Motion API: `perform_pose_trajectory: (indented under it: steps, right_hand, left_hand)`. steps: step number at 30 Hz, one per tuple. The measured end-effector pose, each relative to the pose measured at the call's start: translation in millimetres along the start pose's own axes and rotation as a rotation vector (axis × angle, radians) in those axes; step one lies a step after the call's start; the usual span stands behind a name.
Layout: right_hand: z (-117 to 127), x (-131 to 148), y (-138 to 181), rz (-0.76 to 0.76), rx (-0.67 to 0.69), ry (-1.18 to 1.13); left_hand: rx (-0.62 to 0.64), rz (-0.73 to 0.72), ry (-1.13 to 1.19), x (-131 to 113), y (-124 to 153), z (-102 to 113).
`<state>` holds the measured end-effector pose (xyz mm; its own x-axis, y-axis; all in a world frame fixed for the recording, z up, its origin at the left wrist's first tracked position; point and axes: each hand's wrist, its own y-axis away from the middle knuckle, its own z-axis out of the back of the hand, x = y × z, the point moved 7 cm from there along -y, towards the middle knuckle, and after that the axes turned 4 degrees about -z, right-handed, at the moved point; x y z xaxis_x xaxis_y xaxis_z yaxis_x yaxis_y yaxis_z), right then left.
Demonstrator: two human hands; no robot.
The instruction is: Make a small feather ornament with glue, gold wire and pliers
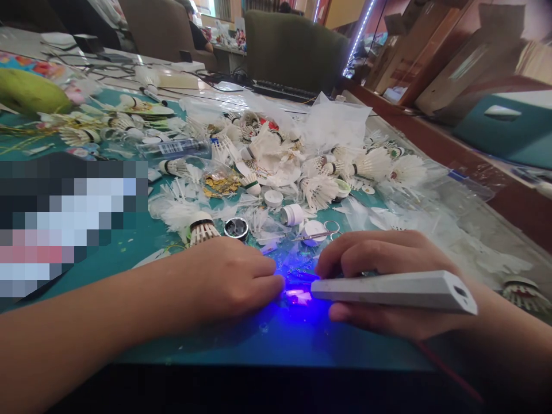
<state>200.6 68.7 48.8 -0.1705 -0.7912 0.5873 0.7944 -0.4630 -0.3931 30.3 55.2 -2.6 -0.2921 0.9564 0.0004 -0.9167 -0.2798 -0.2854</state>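
Holding the white lamp [388, 293] in my right hand [409, 248], fingers above and thumb below, I shine it blue on a small piece [298, 296] beside my left hand [224, 282]. There, finger and thumb look drawn together, but glare hides whether they pinch the piece, so I cannot tell. I judge the lamp light, stiff and smooth-sided, best held mid-body; the piece looks tiny and fragile, best taken by one end. Scissors [317, 236] and a white jar [292, 215] crowd the far side, while bare green mat [202, 340] lies open towards its near edge
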Motion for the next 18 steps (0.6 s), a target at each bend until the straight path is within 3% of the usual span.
perform_pose_trajectory:
  steps: [18]
  right_hand:
    - [7.2, 4.2, -1.2, 0.038, -0.086, 0.043]
  left_hand:
    - [-0.028, 0.065, 0.061, 0.5, 4.1, -2.2]
